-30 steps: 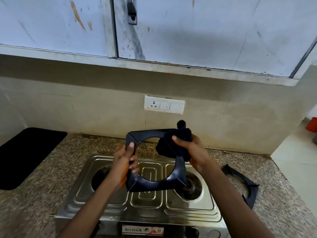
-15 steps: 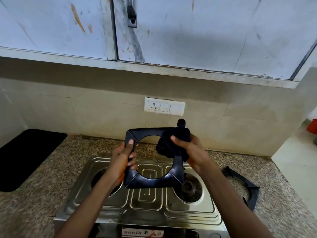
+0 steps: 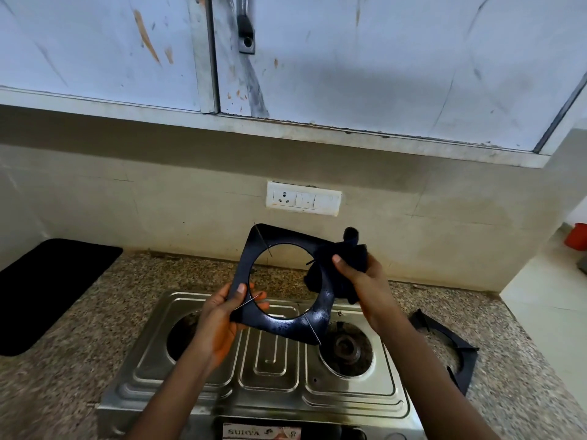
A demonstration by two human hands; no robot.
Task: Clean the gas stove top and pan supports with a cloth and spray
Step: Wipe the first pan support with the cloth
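The stove (image 3: 270, 369) is shiny pressed steel with ribbed panels. Held above it, the pan support (image 3: 254, 312) looks like dark enamelled metal, glossy and wet-spotted; the cloth (image 3: 352, 258) against it is soft, matt, dark fabric. Under the stove, the desk (image 3: 95, 328) is speckled polished stone. Right of the stove lies a second pan support (image 3: 457, 344), duller black.

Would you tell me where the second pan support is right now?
In the head view, the second pan support lies on the granite counter, right of the stove and apart from both hands.
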